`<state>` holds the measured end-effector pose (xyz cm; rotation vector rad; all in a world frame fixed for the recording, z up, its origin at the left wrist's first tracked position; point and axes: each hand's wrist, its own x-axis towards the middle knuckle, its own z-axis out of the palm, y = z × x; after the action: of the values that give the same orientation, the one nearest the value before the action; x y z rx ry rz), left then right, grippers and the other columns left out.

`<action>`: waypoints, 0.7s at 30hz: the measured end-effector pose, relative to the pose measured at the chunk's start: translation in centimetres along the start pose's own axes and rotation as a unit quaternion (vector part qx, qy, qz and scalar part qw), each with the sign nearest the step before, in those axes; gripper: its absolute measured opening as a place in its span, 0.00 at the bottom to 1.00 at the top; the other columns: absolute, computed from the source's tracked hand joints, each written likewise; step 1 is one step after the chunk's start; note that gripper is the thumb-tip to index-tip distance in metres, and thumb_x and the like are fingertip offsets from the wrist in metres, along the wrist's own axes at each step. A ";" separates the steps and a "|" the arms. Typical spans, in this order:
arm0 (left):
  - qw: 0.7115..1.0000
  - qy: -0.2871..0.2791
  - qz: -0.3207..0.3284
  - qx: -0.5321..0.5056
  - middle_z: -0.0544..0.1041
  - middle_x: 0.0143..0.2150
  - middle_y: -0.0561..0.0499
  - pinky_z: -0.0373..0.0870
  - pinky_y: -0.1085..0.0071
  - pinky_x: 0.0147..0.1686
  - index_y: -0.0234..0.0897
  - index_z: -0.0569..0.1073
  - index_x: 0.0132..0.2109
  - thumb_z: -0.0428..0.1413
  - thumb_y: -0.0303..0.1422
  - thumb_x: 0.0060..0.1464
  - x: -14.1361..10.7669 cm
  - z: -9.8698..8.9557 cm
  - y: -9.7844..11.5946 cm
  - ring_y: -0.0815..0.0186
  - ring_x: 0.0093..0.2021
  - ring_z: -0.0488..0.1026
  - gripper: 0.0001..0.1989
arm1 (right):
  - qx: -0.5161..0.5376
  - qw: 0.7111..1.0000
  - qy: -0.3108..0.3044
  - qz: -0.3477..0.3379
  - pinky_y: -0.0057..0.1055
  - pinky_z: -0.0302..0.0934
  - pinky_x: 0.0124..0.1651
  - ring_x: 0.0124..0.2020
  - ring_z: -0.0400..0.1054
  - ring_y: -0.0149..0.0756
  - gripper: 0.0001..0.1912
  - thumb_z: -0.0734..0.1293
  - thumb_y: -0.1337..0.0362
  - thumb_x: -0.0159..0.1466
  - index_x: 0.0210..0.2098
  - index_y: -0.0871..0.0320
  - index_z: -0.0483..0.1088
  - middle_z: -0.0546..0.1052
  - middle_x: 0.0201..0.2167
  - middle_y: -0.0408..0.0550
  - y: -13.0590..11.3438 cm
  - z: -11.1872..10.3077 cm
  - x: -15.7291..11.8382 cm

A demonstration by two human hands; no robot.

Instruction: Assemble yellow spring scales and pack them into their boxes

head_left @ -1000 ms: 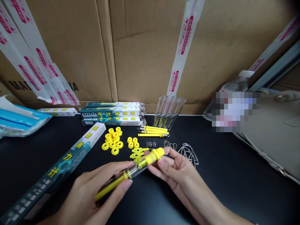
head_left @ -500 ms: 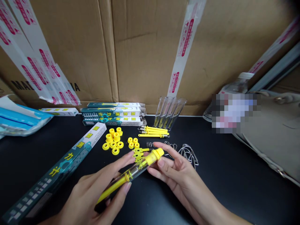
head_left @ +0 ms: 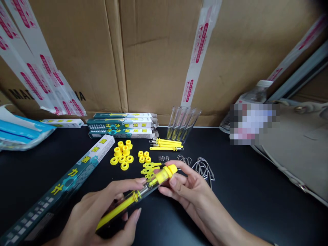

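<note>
Behind the black table (head_left: 243, 191) a carton (head_left: 159, 51) was seen, with a bag (head_left: 294, 153) at the right. The long box (head_left: 77, 171) was laid slantwise beside the left hand (head_left: 89, 208); it could be pushed, it was judged, if the elbow or wrist were swung outward. Near the carton, the clear tubes (head_left: 179, 123) were stood close together, leaning a little, and by one careless touch they might be toppled onto the rods (head_left: 161, 148).

The filled tube was held slanting above the table, in front of the small parts. Its lower part was grasped by the left hand, but the thumb was seen apart from its wall, so the tube (head_left: 137, 196) could be turned or let slip because of weak support. The cap (head_left: 171, 170) at its upper end was pinched between thumb and forefinger of the right hand (head_left: 200, 194). If the cap were pulled crookedly, the tube might be jerked, or the inner spring stretched.

Wire hooks (head_left: 205, 171) were heaped beyond the right hand, and could be tangled by a finger. The flat pieces (head_left: 148, 165), rings (head_left: 124, 168) and springs (head_left: 163, 159) could be scattered by a low knuckle; the springs, being the smallest, might be lost most easily.
</note>
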<state>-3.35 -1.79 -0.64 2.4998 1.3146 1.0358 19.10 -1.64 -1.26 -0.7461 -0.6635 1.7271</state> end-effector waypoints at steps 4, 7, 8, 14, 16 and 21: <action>1.000 0.004 0.009 -0.027 0.85 0.42 0.60 0.79 0.83 0.37 0.49 0.70 0.52 0.58 0.34 0.58 0.4 0.3 -0.3 0.70 0.33 0.84 0.14 | -0.001 1.000 0.013 0.006 0.30 0.73 0.49 0.39 0.78 0.29 0.13 0.77 0.66 0.59 0.41 0.59 0.73 0.83 0.33 0.44 0.0 0.0 0.1; 0.998 0.007 0.029 -0.057 0.85 0.45 0.59 0.79 0.83 0.40 0.48 0.70 0.51 0.58 0.31 0.58 0.6 0.4 -0.4 0.68 0.37 0.84 0.14 | 0.004 1.000 0.019 0.011 0.29 0.72 0.49 0.40 0.78 0.30 0.14 0.78 0.66 0.59 0.39 0.59 0.71 0.83 0.34 0.45 -0.1 0.1 0.0; 0.997 0.005 0.030 -0.066 0.85 0.46 0.59 0.79 0.83 0.41 0.48 0.70 0.51 0.58 0.31 0.58 0.6 0.4 -0.4 0.67 0.38 0.84 0.14 | 0.003 1.000 0.021 0.012 0.29 0.72 0.49 0.40 0.79 0.30 0.15 0.78 0.66 0.59 0.41 0.59 0.71 0.84 0.34 0.45 -0.2 0.1 0.0; 0.995 -0.001 0.031 -0.090 0.84 0.47 0.58 0.79 0.80 0.45 0.47 0.70 0.50 0.58 0.30 0.58 0.6 0.4 -0.4 0.66 0.42 0.84 0.13 | -0.004 1.000 0.020 0.007 0.30 0.71 0.50 0.39 0.78 0.30 0.21 0.77 0.65 0.60 0.51 0.55 0.71 0.84 0.35 0.43 -0.3 0.3 -0.1; 0.995 -0.002 0.036 -0.091 0.84 0.48 0.58 0.79 0.81 0.46 0.46 0.70 0.50 0.58 0.29 0.59 0.6 0.5 -0.4 0.67 0.43 0.84 0.13 | 0.003 1.000 0.016 0.005 0.30 0.71 0.50 0.38 0.78 0.30 0.19 0.78 0.65 0.59 0.48 0.55 0.72 0.84 0.34 0.43 -0.3 0.3 0.0; 0.995 -0.001 0.033 -0.094 0.84 0.48 0.58 0.77 0.83 0.48 0.46 0.71 0.48 0.57 0.28 0.60 0.6 0.6 -0.5 0.70 0.44 0.83 0.11 | 0.018 0.999 0.024 0.011 0.29 0.72 0.50 0.38 0.78 0.28 0.15 0.78 0.67 0.59 0.42 0.58 0.73 0.84 0.34 0.44 0.0 0.1 0.1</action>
<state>-3.05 -0.94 -0.98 2.4182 1.0852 1.1153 19.05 -1.57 -1.18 -0.7698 -0.5917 1.7311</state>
